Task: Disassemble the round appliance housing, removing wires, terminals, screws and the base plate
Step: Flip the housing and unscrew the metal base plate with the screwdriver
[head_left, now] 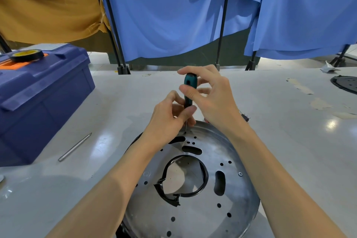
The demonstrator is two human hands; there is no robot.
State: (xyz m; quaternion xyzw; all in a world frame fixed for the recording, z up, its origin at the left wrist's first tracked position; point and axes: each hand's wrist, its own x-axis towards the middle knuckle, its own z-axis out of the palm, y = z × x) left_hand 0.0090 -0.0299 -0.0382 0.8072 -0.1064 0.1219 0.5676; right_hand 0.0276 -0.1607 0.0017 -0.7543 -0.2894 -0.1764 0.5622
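Note:
The round metal base plate (195,212) of the appliance housing lies in front of me on the white table, with slots, several holes and a black ring (204,179) around its centre opening. A screwdriver with a teal and black handle (189,85) stands upright, its tip in a hole at the plate's far edge. My right hand (210,96) grips the handle near its top. My left hand (170,120) pinches the lower handle and shaft. One screw (240,174) sits in the plate on the right.
A blue toolbox (38,102) with a roll of black tape (27,55) on its lid stands at the left. A loose metal bit (75,147) lies beside it. Another black round part (345,83) sits far right. Blue and tan cloths hang behind the table.

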